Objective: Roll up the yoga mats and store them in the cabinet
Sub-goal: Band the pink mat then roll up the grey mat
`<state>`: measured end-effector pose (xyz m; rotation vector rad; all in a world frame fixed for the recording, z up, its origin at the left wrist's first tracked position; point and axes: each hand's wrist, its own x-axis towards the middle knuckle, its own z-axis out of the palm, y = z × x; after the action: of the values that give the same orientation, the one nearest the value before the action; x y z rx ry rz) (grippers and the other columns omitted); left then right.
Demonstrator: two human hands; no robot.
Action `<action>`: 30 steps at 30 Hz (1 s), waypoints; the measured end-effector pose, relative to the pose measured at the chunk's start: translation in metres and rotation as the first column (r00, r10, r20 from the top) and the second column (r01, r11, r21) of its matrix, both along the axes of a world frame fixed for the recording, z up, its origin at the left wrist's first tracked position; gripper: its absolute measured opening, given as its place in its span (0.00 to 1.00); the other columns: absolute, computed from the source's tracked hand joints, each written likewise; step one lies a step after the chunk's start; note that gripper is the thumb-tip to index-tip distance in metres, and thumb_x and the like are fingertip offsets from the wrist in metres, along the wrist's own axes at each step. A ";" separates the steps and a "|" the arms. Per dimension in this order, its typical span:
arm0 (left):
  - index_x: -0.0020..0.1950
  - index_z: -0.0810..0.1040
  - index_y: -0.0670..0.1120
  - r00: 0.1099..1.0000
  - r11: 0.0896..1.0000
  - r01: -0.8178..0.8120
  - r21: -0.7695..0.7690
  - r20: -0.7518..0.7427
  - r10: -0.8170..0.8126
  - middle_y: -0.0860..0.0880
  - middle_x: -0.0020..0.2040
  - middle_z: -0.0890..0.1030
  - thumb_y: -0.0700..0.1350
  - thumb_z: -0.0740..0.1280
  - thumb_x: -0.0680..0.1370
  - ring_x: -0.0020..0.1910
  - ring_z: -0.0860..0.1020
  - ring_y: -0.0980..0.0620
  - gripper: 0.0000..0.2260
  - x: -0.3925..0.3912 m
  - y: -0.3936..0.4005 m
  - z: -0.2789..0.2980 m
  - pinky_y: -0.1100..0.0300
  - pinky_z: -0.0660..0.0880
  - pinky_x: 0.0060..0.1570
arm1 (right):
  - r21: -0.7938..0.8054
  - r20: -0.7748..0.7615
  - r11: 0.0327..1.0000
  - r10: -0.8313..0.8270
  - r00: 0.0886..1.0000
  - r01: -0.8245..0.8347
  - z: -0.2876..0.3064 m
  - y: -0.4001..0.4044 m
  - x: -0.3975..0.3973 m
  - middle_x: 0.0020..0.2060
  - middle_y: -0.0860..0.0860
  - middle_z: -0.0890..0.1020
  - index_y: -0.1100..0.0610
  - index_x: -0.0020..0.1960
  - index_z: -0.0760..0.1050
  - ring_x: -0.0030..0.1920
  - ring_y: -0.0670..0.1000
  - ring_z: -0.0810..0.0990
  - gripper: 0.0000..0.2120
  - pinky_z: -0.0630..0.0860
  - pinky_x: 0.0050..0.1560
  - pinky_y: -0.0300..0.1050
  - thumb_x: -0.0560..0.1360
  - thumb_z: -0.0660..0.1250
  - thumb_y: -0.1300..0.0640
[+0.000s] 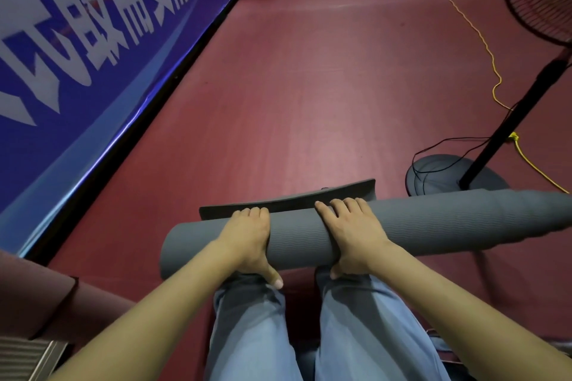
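A: The grey ribbed foam yoga mat roll [402, 226] lies crosswise over the knees, long axis left to right, its longer end running off to the right.

B: Both hands grip it! Left hand [247, 238] and right hand [349, 235] curl over the top, thumbs under. A short dark unrolled flap [288, 199] lies just beyond the fingertips.

A: 1 last turn forward, I'd say.

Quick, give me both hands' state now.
Left hand: grips the rolled yoga mat.
Right hand: grips the same mat.
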<state>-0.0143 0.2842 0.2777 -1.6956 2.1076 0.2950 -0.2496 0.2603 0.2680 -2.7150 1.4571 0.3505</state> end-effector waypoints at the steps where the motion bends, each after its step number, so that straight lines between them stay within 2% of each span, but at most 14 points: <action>1: 0.69 0.65 0.44 1.000 1.000 -0.015 -0.020 -0.007 0.015 0.47 0.65 0.73 0.76 0.77 0.52 0.63 0.72 0.46 0.56 0.000 -0.001 -0.004 0.51 0.69 0.69 | -0.001 -0.007 1.000 0.001 1.000 -0.001 -0.001 -0.001 0.001 0.71 0.55 0.66 0.54 0.81 0.47 0.69 0.59 0.65 0.67 0.57 0.75 0.57 0.56 0.78 0.30; 4: 0.69 0.65 0.45 0.997 0.997 -0.034 -0.073 -0.066 0.029 0.48 0.66 0.73 0.72 0.80 0.52 0.64 0.72 0.47 0.55 0.006 -0.001 -0.013 0.52 0.69 0.69 | -0.015 -0.009 1.000 0.010 1.000 -0.010 -0.002 -0.001 0.001 0.69 0.56 0.68 0.55 0.81 0.49 0.67 0.59 0.68 0.64 0.61 0.73 0.56 0.57 0.77 0.30; 9: 0.70 0.68 0.48 0.991 0.988 -0.016 -0.155 -0.135 -0.005 0.52 0.62 0.75 0.69 0.79 0.55 0.59 0.75 0.49 0.50 0.006 0.010 -0.012 0.54 0.72 0.64 | -0.039 0.011 0.999 0.014 1.000 -0.013 -0.001 0.004 -0.002 0.62 0.55 0.72 0.55 0.77 0.55 0.59 0.58 0.72 0.56 0.67 0.66 0.55 0.58 0.75 0.33; 15: 0.64 0.70 0.50 0.993 0.999 0.029 -0.019 -0.110 -0.031 0.53 0.56 0.76 0.70 0.78 0.52 0.52 0.76 0.50 0.47 0.003 0.012 0.004 0.53 0.77 0.56 | 0.052 -0.025 0.998 0.042 0.999 -0.041 0.012 0.013 -0.011 0.61 0.54 0.73 0.55 0.75 0.56 0.60 0.58 0.76 0.57 0.70 0.64 0.55 0.56 0.76 0.33; 20: 0.55 0.73 0.51 0.995 0.996 0.077 0.036 -0.065 -0.074 0.53 0.49 0.79 0.75 0.75 0.48 0.45 0.79 0.50 0.44 -0.003 0.015 0.021 0.52 0.79 0.50 | 0.141 -0.078 0.988 0.077 0.994 -0.065 0.031 0.019 -0.014 0.58 0.53 0.75 0.54 0.70 0.61 0.56 0.58 0.78 0.52 0.73 0.60 0.54 0.55 0.78 0.32; 24: 0.48 0.76 0.50 0.995 0.988 0.089 0.127 -0.047 -0.084 0.53 0.43 0.81 0.75 0.76 0.46 0.39 0.79 0.50 0.41 -0.010 0.023 0.032 0.52 0.80 0.45 | 0.240 -0.098 0.969 0.091 0.991 -0.065 0.042 0.034 -0.017 0.54 0.53 0.76 0.54 0.65 0.64 0.52 0.57 0.78 0.46 0.76 0.53 0.52 0.57 0.78 0.34; 27: 0.47 0.77 0.53 0.994 0.976 0.076 0.205 -0.096 -0.058 0.56 0.43 0.81 0.73 0.78 0.46 0.39 0.79 0.52 0.38 -0.015 0.027 0.038 0.54 0.80 0.45 | 0.341 -0.093 0.940 0.068 0.993 -0.032 0.052 0.039 -0.018 0.53 0.52 0.78 0.53 0.61 0.66 0.50 0.57 0.79 0.41 0.80 0.50 0.54 0.57 0.80 0.37; 30: 0.45 0.78 0.54 0.986 0.944 0.028 0.330 -0.165 0.029 0.59 0.42 0.82 0.69 0.82 0.46 0.40 0.80 0.57 0.35 -0.015 0.030 0.038 0.57 0.82 0.45 | 0.435 -0.079 0.901 0.037 0.996 0.001 0.057 0.045 -0.021 0.50 0.51 0.77 0.52 0.55 0.66 0.49 0.58 0.80 0.37 0.78 0.44 0.51 0.56 0.81 0.38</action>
<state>-0.0295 0.3143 0.3153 -1.5156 2.0310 0.7715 -0.2711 0.3054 0.3247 -2.3775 1.1919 0.7079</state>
